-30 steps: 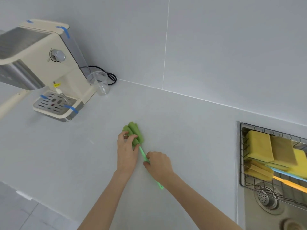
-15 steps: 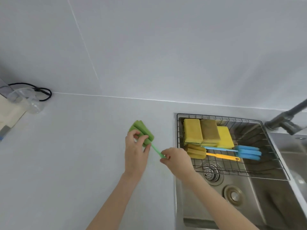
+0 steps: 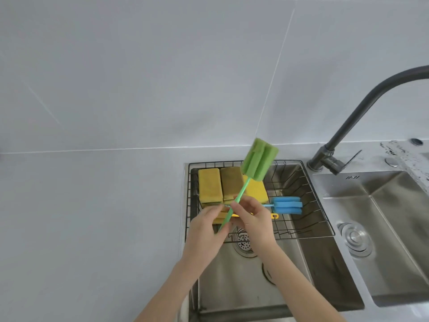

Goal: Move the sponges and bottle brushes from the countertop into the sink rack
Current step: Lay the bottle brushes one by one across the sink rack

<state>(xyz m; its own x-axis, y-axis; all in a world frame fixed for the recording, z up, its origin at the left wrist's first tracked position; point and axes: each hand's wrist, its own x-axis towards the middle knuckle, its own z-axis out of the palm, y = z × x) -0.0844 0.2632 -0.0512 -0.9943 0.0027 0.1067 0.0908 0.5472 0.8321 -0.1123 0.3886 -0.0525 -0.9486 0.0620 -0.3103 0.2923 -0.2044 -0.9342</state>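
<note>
Green foam-headed bottle brush (image 3: pixel 258 162), thin-handled

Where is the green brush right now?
In the head view the green brush is up in the air over the sink rack, held by both hands, left hand and right hand, above the yellow sponges.

Three sponges (image 3: pixel 231 183), three bottle brushes (image 3: pixel 258 163), two hands (image 3: pixel 204 231), one faucet (image 3: pixel 352 126).

We see a home kitchen | a steel double-bowl sink (image 3: pixel 383 240) sunk into a pale countertop (image 3: pixel 92 217) | a dark curved faucet (image 3: pixel 352 122) behind it | a wire rack (image 3: pixel 308 198) of sponges (image 3: pixel 210 188) | large grey wall tiles (image 3: pixel 139 66)
</note>
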